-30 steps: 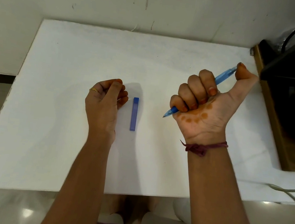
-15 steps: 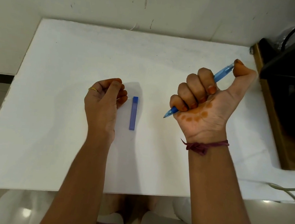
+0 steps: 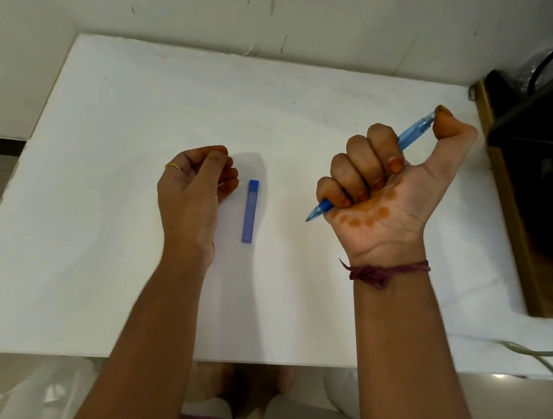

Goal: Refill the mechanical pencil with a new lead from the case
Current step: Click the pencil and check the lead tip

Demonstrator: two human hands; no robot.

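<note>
A blue mechanical pencil [image 3: 413, 132] runs through my right hand [image 3: 379, 200], which grips it in a fist above the white table [image 3: 143, 97]. The thumb presses on the pencil's top end, and the tip points down-left, clear of the table. A slim blue lead case [image 3: 250, 211] lies flat on the table between my hands. My left hand [image 3: 199, 183] rests just left of the case with fingers curled. It seems to pinch a thin lead, of which only a faint sliver shows.
A dark box on a wooden stand [image 3: 546, 191] crowds the table's right edge. A grey cable [image 3: 541, 356] trails off the front right corner. The wall runs along the table's far edge.
Almost nothing differs: my right hand with the pencil has drifted slightly left, thumb still on the top end. My left hand and the case stay put.
</note>
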